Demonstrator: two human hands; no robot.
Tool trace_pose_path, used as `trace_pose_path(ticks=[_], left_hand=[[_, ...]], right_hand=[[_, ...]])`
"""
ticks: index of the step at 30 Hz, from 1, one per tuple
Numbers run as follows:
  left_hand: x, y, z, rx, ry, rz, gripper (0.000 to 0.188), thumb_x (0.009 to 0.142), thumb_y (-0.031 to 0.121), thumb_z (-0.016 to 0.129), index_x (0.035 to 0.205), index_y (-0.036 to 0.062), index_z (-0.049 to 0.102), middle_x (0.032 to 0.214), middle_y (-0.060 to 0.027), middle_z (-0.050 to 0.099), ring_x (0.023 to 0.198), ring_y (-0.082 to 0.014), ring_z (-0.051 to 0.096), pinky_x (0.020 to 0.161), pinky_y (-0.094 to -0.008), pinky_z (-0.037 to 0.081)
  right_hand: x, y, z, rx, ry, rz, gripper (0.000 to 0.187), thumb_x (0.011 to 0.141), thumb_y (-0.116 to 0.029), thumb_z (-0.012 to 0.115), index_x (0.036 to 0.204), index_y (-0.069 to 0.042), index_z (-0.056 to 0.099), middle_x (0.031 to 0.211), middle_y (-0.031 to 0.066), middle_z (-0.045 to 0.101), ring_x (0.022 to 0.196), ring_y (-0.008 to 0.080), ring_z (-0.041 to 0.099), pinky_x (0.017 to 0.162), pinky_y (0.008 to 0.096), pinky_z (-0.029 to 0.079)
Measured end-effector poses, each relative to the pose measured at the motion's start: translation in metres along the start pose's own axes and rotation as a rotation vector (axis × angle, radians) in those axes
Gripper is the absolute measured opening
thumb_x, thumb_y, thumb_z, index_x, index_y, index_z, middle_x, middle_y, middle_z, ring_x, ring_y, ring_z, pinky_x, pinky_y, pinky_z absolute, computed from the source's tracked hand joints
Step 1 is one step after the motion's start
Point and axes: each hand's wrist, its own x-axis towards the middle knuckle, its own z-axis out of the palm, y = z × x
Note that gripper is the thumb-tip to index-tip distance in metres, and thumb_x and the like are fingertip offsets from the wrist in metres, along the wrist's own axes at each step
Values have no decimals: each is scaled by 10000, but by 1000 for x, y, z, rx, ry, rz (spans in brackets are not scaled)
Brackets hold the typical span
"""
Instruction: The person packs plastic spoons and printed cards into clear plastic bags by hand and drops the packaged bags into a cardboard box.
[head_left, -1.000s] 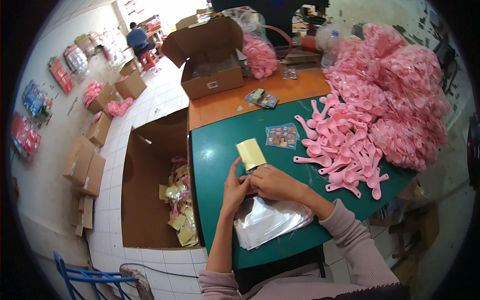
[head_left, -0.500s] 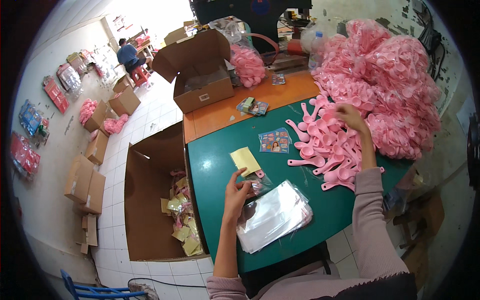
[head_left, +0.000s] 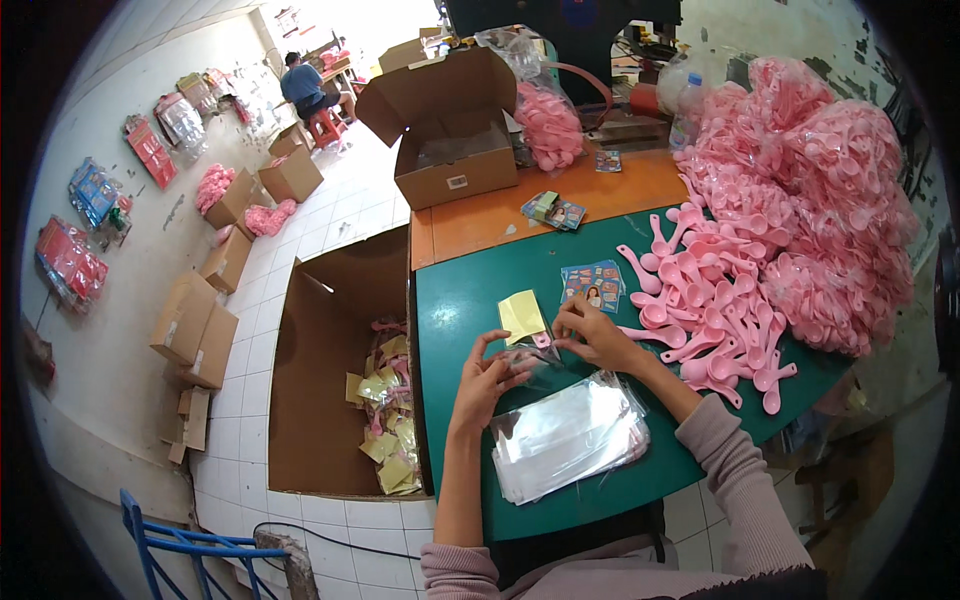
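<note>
A clear plastic bag (head_left: 535,356) with a yellow card (head_left: 521,316) and a pink spoon handle (head_left: 541,340) at it lies on the green table in front of me. My left hand (head_left: 485,378) pinches the near edge of the bag. From the right, my right hand (head_left: 597,338) reaches in with fingers pressed together beside the spoon handle; what they hold is hidden. Just below the hands is a stack of empty clear bags (head_left: 570,440). To the right spreads a heap of loose pink measuring spoons (head_left: 715,290). Printed cards (head_left: 592,284) lie beyond my right hand.
Big bags of pink spoons (head_left: 820,190) are piled at the right. A deep carton (head_left: 335,380) with filled packets (head_left: 393,425) stands left of the table. An open cardboard box (head_left: 458,165) sits at the back. Farther off, a person (head_left: 305,85) sits on a red stool.
My right hand has come back from the spoon heap to the bag beside my left hand. The left hand keeps hold of the bag. The whole view has shifted slightly.
</note>
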Motion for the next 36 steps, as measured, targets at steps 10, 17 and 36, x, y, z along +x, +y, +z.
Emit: trace_pose_path(ticks=[10,17,36], left_hand=[[3,-2,-7,305,-29,7,156,829,2,504,977,50,502,970,-52,560,944,-119,537,779,-255,482],[3,0,3,372,99,135,178,812,65,566,980,50,507,912,-55,567,801,-119,575,717,-261,489],[4,-7,10,825,308,76,181,765,111,651,795,-40,556,806,-88,600,722,-118,616,602,-236,514]], right_hand=[[-4,-10,13,40,-70,60,341,707,-70,666,979,-19,467,953,95,401,799,193,507,723,301,448],[-4,-1,13,228,56,86,113,781,-31,587,860,1,512,898,83,434,771,159,514,686,254,436],[-5,5,25,678,170,572,109,804,-47,587,816,10,495,736,92,615,654,134,615,575,230,507]])
